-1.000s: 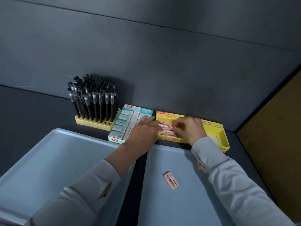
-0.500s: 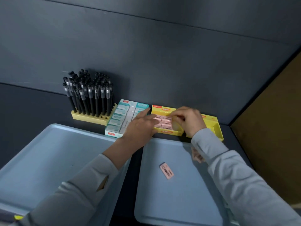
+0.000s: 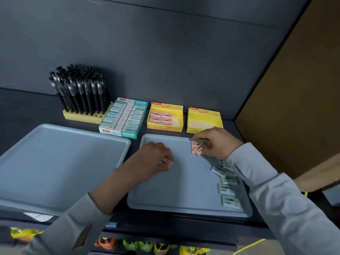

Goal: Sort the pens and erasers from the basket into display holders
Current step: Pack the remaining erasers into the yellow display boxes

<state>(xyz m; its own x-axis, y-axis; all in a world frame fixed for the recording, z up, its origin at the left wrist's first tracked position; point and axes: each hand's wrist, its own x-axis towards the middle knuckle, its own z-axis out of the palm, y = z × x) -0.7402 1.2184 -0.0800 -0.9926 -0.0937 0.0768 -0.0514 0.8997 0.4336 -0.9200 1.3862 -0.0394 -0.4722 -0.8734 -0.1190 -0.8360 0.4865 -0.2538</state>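
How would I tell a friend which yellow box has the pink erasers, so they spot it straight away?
Along the dark back wall stands a row: black pens, a teal eraser box, then two yellow boxes. Take the left yellow box, beside the teal one. It alone holds pink erasers; the right yellow box shows only a pale floor.

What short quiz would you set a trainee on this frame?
1. True or false: the right yellow box holds pink erasers.
2. What does the right hand pinch? A) a pen B) a pink eraser C) a teal box
3. Fill in: the loose erasers lie along the tray's ___ edge.
Key: 1 false, none show in it; 2 B; 3 right.
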